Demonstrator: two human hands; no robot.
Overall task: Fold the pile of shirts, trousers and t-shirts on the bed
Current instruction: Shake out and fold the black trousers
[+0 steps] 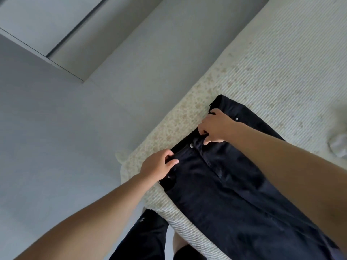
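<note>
Left hand (159, 165) pinches waistband of black trousers (234, 194), near metal button (191, 146). Right hand (216, 127) just beyond, fingers curled on waistband at fly. Trousers lie flat on bed (281, 62), legs trailing back from both grips; no fold made yet. Pale garment (339, 145) far right, unfolded. No readable writing.
</note>
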